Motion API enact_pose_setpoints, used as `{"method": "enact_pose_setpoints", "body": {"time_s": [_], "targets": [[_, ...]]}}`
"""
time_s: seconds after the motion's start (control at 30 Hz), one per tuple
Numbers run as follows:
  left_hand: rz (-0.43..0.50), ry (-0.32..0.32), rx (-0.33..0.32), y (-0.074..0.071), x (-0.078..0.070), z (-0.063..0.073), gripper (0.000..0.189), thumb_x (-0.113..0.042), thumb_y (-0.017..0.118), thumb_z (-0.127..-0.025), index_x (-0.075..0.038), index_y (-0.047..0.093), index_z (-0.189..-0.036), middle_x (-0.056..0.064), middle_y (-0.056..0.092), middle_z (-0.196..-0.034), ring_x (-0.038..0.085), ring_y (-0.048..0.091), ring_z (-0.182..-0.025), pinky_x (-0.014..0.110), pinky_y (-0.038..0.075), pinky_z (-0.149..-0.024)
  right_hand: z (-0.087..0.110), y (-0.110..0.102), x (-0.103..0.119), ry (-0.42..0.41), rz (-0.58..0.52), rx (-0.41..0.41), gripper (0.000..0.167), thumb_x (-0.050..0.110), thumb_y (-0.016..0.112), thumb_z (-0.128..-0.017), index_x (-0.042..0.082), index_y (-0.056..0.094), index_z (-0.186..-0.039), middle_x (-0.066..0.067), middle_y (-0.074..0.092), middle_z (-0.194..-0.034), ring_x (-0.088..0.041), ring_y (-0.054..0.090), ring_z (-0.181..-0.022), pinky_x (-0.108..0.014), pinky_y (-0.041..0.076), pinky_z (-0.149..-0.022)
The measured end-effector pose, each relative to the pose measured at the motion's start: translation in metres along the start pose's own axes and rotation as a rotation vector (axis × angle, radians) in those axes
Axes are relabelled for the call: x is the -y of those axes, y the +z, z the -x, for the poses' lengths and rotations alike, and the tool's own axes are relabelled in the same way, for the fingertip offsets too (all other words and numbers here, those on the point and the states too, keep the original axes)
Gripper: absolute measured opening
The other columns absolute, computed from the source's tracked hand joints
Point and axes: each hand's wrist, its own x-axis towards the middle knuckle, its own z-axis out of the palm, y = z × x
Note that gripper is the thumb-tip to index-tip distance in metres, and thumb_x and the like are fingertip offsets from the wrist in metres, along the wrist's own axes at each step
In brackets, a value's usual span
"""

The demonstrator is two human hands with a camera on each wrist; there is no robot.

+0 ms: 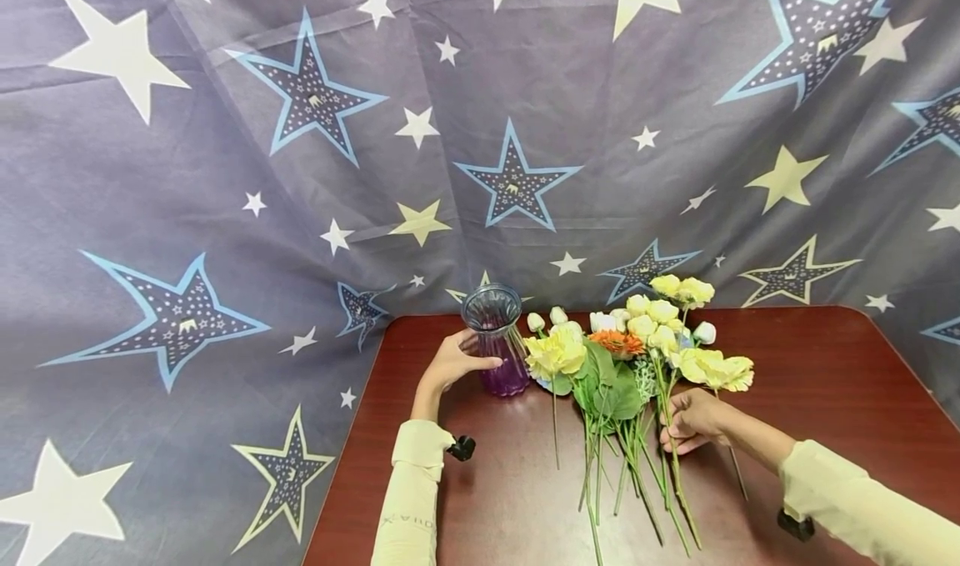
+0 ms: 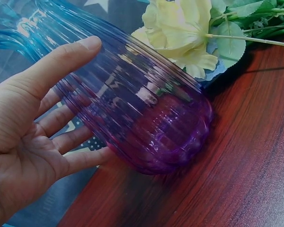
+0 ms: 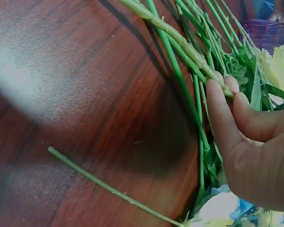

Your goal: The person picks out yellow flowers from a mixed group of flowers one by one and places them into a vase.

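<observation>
My left hand holds a ribbed glass vase that fades from blue at its flared rim to purple at its base. In the left wrist view the thumb lies along the near side of the vase, and the other fingers reach round behind it. The vase stands upright at the table's back left. Over at the right, my right hand pinches a thick green flower stem between thumb and fingertips. That stem runs up among pale yellow blooms.
Several cut flowers lie between the hands, stems toward me: a large yellow bloom, an orange flower, white buds and green leaves. A yellow flower lies beyond the right hand. A star-patterned cloth hangs behind the brown table.
</observation>
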Motion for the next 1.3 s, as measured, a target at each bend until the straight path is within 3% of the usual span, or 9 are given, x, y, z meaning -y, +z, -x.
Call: {"method": "enact_pose_setpoints", "body": {"time_s": [0.23, 0.67, 1.0, 1.3], "targets": [[-0.029, 0.009, 0.020, 0.004, 0.001, -0.001, 0.076, -0.008, 0.087, -0.079, -0.004, 0.054, -0.147, 0.018, 0.057, -0.148, 0.037, 0.051, -0.140, 0.050, 0.042, -0.116, 0.010, 0.002, 0.007, -0.041, 0.035, -0.057, 0.007, -0.017, 0.052, -0.092, -0.012, 0.055, -0.092, -0.020, 0.075, -0.079, -0.029, 0.076, -0.073, -0.039, 0.065, -0.066], [-0.049, 0.034, 0.021, 0.009, 0.002, -0.005, 0.077, -0.014, 0.089, -0.078, -0.005, 0.054, -0.147, 0.017, 0.060, -0.145, 0.036, 0.055, -0.137, 0.049, 0.047, -0.113, 0.017, -0.006, 0.019, -0.087, 0.041, -0.076, 0.011, -0.019, 0.052, -0.091, -0.009, 0.050, -0.087, -0.013, 0.075, -0.077, -0.028, 0.077, -0.073, -0.041, 0.065, -0.066], [-0.019, 0.014, 0.023, 0.003, -0.002, -0.002, 0.079, -0.006, 0.086, -0.079, 0.000, 0.049, -0.149, 0.021, 0.053, -0.150, 0.039, 0.049, -0.141, 0.050, 0.042, -0.117, 0.014, -0.012, 0.028, -0.151, 0.011, -0.021, 0.005, -0.018, 0.052, -0.091, -0.014, 0.054, -0.093, -0.016, 0.076, -0.079, -0.021, 0.076, -0.074, -0.035, 0.064, -0.067], [-0.018, 0.023, -0.003, -0.002, 0.005, -0.001, 0.077, -0.007, 0.086, -0.079, -0.004, 0.052, -0.148, 0.019, 0.056, -0.149, 0.038, 0.051, -0.140, 0.050, 0.042, -0.116, 0.011, -0.012, 0.035, -0.186, 0.045, -0.053, 0.005, -0.019, 0.053, -0.090, -0.019, 0.051, -0.095, -0.019, 0.076, -0.082, -0.020, 0.076, -0.075, -0.035, 0.065, -0.069]]}}
